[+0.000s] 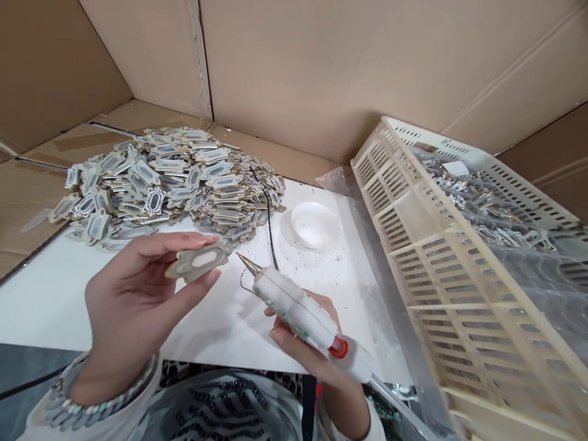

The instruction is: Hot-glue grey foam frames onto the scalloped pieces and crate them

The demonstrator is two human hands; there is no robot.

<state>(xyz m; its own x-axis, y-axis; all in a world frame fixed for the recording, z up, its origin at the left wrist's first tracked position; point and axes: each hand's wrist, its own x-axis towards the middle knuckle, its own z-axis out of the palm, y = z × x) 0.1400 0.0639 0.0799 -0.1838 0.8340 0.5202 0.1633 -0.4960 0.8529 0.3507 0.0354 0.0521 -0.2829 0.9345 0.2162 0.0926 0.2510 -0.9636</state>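
Between thumb and fingers, my left hand [138, 300] pinches a greyish ornamental plate [199, 260] with a pale oval centre and scalloped edges. My right hand [312, 349] is wrapped round a white glue gun [294, 309] with a metal nozzle and a glue stick coming out of its back end. The nozzle tip points at the plate's right end, close to it; whether they touch I cannot tell. Behind my left hand rises a large pile of similar plates [184, 177], some showing a white-and-black patterned face.
A small white bowl [315, 225] stands on the white board [220, 324], with crumbs round it. A black cord [270, 229] runs past the pile. To the right, a cream plastic crate [422, 263] holds bagged metal pieces [491, 208]. Cardboard walls [294, 67] enclose the back.
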